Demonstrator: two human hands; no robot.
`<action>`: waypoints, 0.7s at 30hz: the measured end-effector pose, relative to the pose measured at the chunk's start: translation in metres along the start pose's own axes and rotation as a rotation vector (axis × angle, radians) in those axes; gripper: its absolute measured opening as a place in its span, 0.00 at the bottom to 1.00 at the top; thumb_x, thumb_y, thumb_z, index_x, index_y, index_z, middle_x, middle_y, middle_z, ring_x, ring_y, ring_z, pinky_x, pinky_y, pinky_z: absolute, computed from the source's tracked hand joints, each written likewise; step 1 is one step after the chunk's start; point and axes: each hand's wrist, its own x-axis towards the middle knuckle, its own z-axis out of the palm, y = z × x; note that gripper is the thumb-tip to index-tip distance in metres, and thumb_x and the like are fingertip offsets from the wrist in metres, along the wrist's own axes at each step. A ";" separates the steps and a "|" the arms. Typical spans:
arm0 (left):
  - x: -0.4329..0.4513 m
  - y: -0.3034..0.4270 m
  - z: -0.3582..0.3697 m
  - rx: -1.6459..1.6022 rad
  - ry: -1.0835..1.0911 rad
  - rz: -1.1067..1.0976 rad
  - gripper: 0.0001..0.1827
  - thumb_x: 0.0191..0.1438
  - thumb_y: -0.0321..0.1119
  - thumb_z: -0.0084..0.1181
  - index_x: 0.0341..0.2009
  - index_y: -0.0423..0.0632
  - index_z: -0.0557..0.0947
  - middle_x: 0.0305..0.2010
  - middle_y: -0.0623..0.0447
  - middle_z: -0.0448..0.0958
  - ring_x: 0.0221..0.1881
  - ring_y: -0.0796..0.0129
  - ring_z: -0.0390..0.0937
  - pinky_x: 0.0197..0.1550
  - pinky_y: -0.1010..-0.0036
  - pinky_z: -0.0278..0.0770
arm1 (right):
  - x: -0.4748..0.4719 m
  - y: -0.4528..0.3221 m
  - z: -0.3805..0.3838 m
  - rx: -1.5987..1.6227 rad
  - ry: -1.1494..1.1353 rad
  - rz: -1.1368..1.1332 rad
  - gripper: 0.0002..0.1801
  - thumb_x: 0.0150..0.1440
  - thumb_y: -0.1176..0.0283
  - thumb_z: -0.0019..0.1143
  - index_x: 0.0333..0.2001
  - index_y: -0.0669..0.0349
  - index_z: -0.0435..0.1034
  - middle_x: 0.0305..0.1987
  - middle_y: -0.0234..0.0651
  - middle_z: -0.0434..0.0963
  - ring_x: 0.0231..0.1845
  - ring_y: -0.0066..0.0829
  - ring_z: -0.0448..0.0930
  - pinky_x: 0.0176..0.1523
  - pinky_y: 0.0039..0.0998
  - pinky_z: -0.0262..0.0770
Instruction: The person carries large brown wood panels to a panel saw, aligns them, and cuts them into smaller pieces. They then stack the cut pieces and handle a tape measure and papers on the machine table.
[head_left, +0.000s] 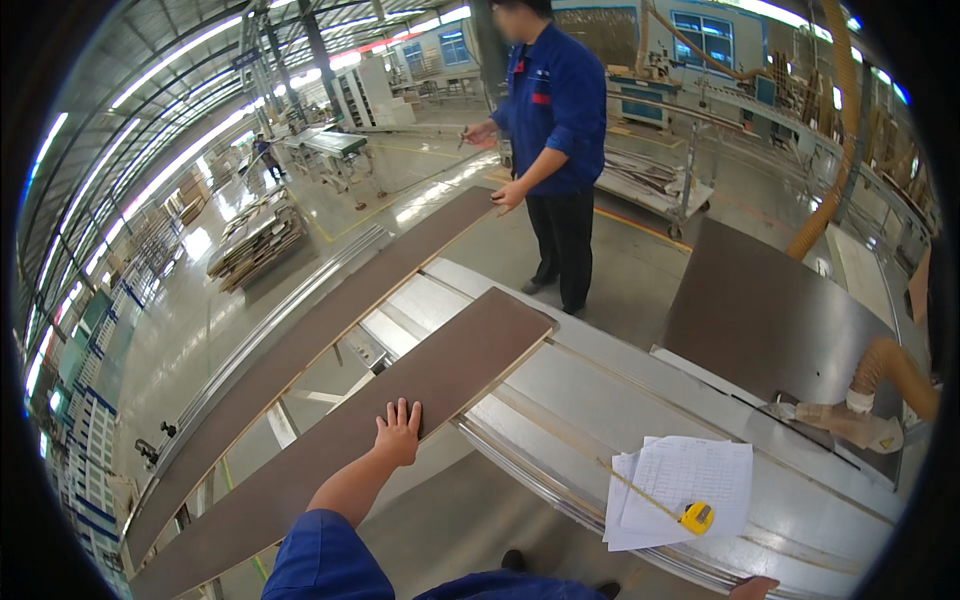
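My left hand lies palm down, fingers spread, on a long dark brown panel with a pale cut edge. The panel slants across the sliding table of a panel saw and its support frame. Only part of my right hand shows at the bottom edge, by the table's metal rail; its grip is hidden. Between my hands, printed sheets bearing writing lie on the table. A yellow tape measure rests on them with its blade pulled out.
Beyond lies a second long brown panel along the aluminium fence. A co-worker in blue touches its far end and holds a thin object. At right are a wide brown board, the saw's guard and a dust hose.
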 end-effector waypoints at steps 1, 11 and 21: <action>0.000 0.000 0.002 -0.017 0.032 -0.002 0.58 0.55 0.37 0.62 0.80 0.45 0.39 0.82 0.29 0.39 0.81 0.29 0.41 0.72 0.32 0.53 | -0.006 -0.004 0.000 0.004 -0.005 -0.004 0.55 0.59 0.32 0.52 0.67 0.72 0.50 0.50 0.41 0.84 0.47 0.36 0.85 0.49 0.39 0.84; 0.008 0.002 0.007 -0.012 0.092 -0.022 0.57 0.55 0.36 0.62 0.80 0.44 0.39 0.82 0.29 0.40 0.80 0.28 0.43 0.73 0.33 0.53 | -0.034 -0.020 -0.003 0.102 -0.012 0.017 0.48 0.63 0.32 0.46 0.60 0.73 0.61 0.48 0.43 0.84 0.45 0.40 0.84 0.49 0.43 0.83; 0.102 0.029 -0.039 0.106 0.042 -0.062 0.59 0.56 0.41 0.65 0.79 0.41 0.40 0.81 0.31 0.42 0.80 0.30 0.43 0.70 0.36 0.64 | -0.009 -0.020 0.017 0.231 -0.054 0.136 0.46 0.67 0.33 0.40 0.54 0.74 0.71 0.45 0.45 0.84 0.44 0.44 0.83 0.48 0.46 0.83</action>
